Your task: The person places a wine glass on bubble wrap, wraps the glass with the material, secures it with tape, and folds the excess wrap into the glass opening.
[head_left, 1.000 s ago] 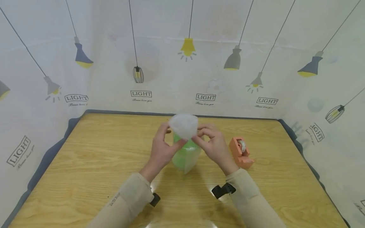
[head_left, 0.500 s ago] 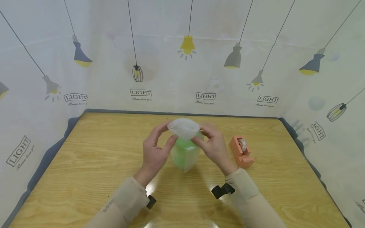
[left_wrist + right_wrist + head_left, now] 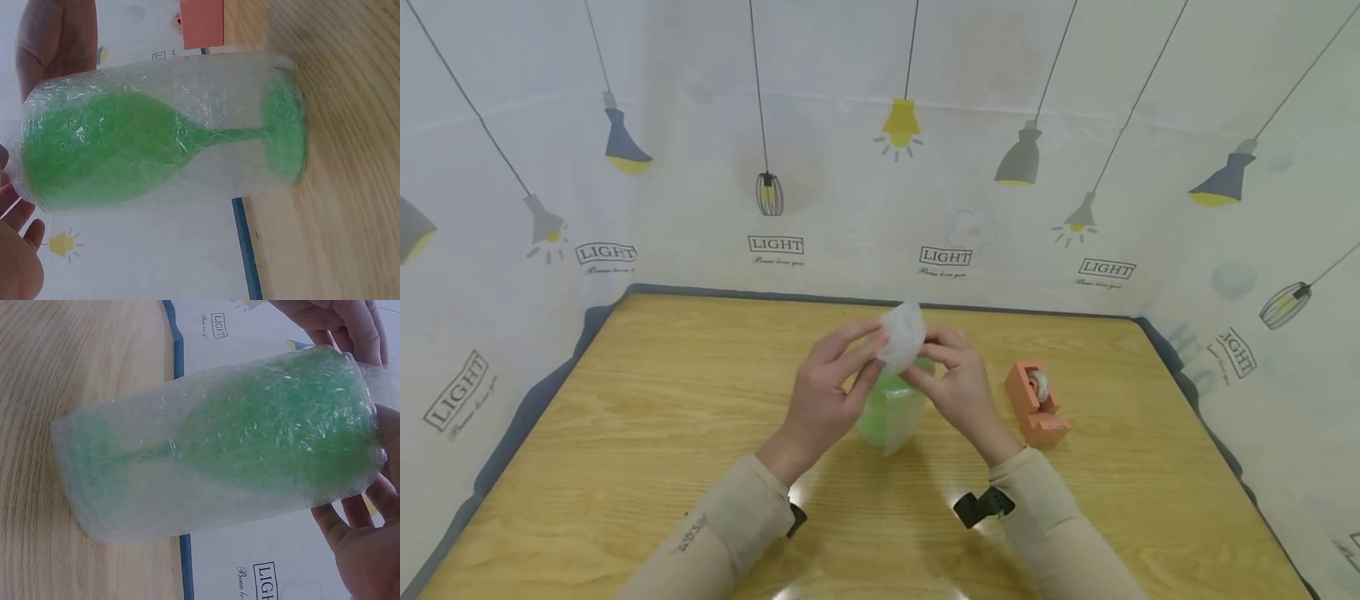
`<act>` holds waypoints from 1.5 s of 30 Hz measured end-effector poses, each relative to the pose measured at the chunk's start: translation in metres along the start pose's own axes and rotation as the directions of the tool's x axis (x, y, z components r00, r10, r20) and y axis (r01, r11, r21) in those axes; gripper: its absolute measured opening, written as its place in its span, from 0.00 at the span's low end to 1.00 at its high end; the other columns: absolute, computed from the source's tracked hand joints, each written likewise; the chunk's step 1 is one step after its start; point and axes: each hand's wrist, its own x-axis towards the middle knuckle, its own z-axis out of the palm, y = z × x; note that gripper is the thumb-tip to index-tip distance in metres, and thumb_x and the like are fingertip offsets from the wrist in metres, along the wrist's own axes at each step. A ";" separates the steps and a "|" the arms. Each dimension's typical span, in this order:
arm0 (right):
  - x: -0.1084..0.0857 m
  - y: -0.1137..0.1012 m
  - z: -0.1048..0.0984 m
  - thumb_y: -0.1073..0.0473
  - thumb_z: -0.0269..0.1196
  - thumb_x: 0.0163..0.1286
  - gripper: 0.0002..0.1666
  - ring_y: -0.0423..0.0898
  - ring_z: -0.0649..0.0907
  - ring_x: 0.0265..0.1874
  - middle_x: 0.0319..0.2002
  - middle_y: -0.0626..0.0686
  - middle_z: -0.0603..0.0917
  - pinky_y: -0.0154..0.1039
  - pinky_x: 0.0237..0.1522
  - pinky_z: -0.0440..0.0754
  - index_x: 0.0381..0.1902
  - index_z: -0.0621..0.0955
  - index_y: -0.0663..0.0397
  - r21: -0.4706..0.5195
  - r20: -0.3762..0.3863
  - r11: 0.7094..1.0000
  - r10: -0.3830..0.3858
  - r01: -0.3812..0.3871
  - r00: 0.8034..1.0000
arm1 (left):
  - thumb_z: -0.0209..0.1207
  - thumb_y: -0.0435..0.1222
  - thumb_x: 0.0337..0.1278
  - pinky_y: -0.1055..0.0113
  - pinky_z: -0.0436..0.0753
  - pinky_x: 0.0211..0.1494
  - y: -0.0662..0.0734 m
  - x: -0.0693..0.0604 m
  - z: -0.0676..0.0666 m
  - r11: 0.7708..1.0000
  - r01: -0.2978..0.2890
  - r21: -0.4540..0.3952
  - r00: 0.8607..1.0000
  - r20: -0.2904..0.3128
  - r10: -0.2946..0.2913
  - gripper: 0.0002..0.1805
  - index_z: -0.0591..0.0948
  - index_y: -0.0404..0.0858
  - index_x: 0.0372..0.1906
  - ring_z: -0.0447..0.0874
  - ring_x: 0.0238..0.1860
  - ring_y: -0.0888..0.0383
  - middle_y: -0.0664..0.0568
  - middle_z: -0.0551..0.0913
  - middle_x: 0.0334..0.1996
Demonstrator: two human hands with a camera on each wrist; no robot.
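Observation:
A green wine glass (image 3: 119,140) stands upright on the table, wrapped in a sleeve of bubble wrap (image 3: 150,506). The sleeve's loose top end (image 3: 904,333) rises above the glass's rim. My left hand (image 3: 823,392) pinches that end from the left, thumb in front and fingers behind. On the right side, my right hand (image 3: 958,383) has the wrap between its thumb and fingers. The wrist views show the bowl, stem and foot through the plastic. Some fingertips are hidden behind the wrap.
An orange tape dispenser (image 3: 1033,402) with a roll of tape stands right of the right hand on the wooden table (image 3: 662,417). A pale curtain (image 3: 842,192) printed with lamps surrounds the table's back and sides.
The wrap's top opening was wide and rounded; now it is folded narrower and tilted. My left hand first shifted left, then came back inward onto the wrap. The right hand barely moved.

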 end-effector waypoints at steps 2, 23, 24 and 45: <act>-0.001 0.001 -0.001 0.69 0.76 0.59 0.11 0.57 0.82 0.53 0.50 0.60 0.88 0.50 0.58 0.76 0.40 0.90 0.64 0.007 0.018 1.000 0.017 -0.017 1.000 | 0.66 0.32 0.67 0.51 0.85 0.60 0.000 0.001 0.000 0.999 -0.027 0.020 0.999 0.028 0.027 0.15 0.86 0.33 0.56 0.83 0.58 0.45 0.42 0.84 0.58; -0.010 0.004 -0.028 0.72 0.69 0.68 0.31 0.48 0.77 0.66 0.68 0.59 0.77 0.43 0.63 0.82 0.68 0.78 0.62 0.221 0.170 0.975 -0.073 0.034 0.983 | 0.71 0.41 0.55 0.48 0.80 0.67 -0.005 -0.004 -0.009 0.984 -0.155 0.084 0.935 0.335 0.119 0.30 0.82 0.32 0.62 0.79 0.64 0.44 0.41 0.80 0.63; -0.010 0.005 -0.027 0.71 0.69 0.68 0.28 0.48 0.78 0.65 0.66 0.59 0.79 0.41 0.62 0.83 0.66 0.80 0.63 0.192 0.158 0.979 -0.093 0.062 0.983 | 0.71 0.41 0.55 0.49 0.80 0.67 -0.006 -0.005 -0.010 0.984 -0.159 0.086 0.931 0.345 0.121 0.31 0.82 0.32 0.63 0.79 0.64 0.45 0.41 0.80 0.63; -0.002 -0.005 -0.016 0.68 0.71 0.66 0.14 0.54 0.82 0.51 0.48 0.54 0.90 0.54 0.51 0.84 0.49 0.90 0.58 -0.154 0.156 0.970 -0.165 0.189 0.974 | 0.80 0.40 0.46 0.46 0.81 0.64 -0.022 -0.002 -0.019 0.909 -0.400 0.113 0.886 0.302 0.352 0.26 0.81 0.36 0.49 0.84 0.55 0.49 0.44 0.85 0.52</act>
